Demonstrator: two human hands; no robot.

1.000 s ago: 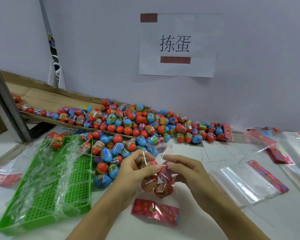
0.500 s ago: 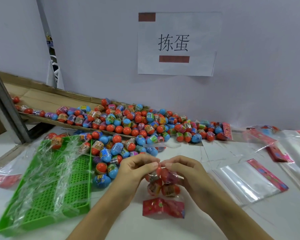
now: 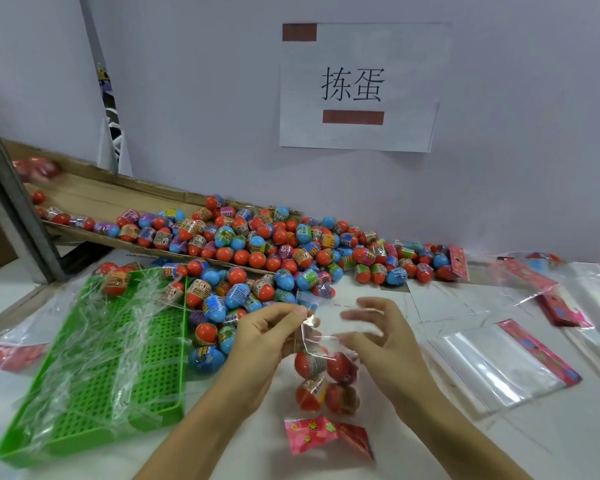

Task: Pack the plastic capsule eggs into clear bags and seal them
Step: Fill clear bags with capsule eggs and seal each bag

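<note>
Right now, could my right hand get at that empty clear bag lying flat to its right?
Probably yes. The right hand is open beside the filled bag, which the left hand pinches, and bare table lies between it and the empty bag.

White table [image 3: 430, 455] with green tray [image 3: 94, 368], loose capsule eggs [image 3: 222, 306], empty clear bags [image 3: 499, 365].

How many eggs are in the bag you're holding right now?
4 show through the clear bag: two on top, two beneath. More could sit behind them.
</note>
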